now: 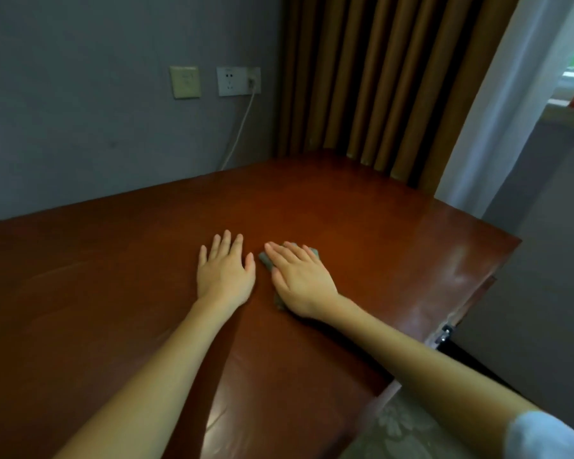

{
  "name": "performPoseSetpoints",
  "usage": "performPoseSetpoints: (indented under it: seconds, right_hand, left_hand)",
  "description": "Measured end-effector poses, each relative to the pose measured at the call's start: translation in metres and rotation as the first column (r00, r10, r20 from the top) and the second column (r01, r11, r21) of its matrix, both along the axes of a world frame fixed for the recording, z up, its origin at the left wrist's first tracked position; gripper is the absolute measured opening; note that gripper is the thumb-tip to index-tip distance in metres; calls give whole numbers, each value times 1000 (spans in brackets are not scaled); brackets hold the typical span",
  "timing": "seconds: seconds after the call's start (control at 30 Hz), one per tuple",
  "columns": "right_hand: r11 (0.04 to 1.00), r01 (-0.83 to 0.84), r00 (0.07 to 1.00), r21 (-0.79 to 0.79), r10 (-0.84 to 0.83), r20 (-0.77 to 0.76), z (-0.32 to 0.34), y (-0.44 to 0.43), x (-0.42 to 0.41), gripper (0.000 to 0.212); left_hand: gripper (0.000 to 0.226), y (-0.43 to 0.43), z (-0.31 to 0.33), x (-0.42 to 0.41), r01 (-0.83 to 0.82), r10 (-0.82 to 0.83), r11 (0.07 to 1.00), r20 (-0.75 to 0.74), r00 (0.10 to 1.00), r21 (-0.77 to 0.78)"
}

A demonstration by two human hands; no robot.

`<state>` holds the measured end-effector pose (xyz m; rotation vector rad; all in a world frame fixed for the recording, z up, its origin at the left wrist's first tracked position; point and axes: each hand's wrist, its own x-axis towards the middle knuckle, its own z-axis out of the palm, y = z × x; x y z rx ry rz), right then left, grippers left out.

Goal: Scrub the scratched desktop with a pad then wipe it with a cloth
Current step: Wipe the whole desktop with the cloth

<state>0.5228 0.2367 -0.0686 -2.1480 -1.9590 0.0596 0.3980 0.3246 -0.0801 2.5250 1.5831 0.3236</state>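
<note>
Pressing grey pad [265, 260] lengthwise under flat right hand [304, 279], pointing far-left

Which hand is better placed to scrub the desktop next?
Right. The right hand lies flat on the grey pad, pressing it against the desktop. The left hand rests flat on bare wood beside it and touches no pad.

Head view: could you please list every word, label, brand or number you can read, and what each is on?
No text can be read anywhere in this view.
Beige switch plate: faint marks, too blurred to read.
White socket plate: only pin holes, no legible label.
Desktop and the grey item under the right hand: no print visible.
</note>
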Motion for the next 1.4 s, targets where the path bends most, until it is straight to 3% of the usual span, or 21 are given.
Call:
performPoseSetpoints:
  seconds: [0.13, 0.3, 0.43, 0.57, 0.77, 0.93, 1.03, 1.17, 1.3, 1.4]
  right_hand:
    - [994, 92, 995, -57, -91, 28, 3, 39, 49, 51]
    - [954, 259, 964, -152, -245, 104, 5, -10, 77, 60]
    - [985, 73, 994, -156, -59, 95, 7, -33, 0, 75]
    - [990, -92, 994, -108, 97, 45, 6, 27, -34, 59]
    - [993, 51, 998, -109, -48, 27, 8, 110, 32, 55]
    - [972, 183, 982, -150, -174, 73, 11, 73, 75, 54]
    - [976, 125, 988, -178, -106, 111, 13, 44, 58, 57]
    - [985, -49, 992, -163, 67, 108, 14, 48, 15, 78]
    - [981, -160, 981, -113, 170, 91, 9, 103, -15, 59]
    - [985, -136, 988, -102, 142, 63, 8, 160, -2, 54]
  left_hand:
    - [56, 1, 0, -1, 12, -12, 1000, 4, 1000, -12]
    - [57, 3, 1, -2, 35, -34, 999, 4, 999, -30]
    - [60, 6, 7, -6, 85, -83, 994, 27, 996, -72]
    - [57, 18, 6, -29, 7, -6, 1000, 61, 998, -26]
    - [59, 37, 6, -41, -53, 53, 997, -6, 999, -47]
    - [62, 77, 8, -42, -99, 98, 993, -18, 995, -62]
    - [62, 101, 10, -39, -124, 121, 991, -49, 991, -60]
    - [63, 130, 12, -35, -119, 115, 991, -72, 991, -54]
    - [66, 155, 9, -37, -232, 229, 972, -72, 971, -31]
    - [67, 160, 6, -37, -262, 260, 965, -83, 962, -18]
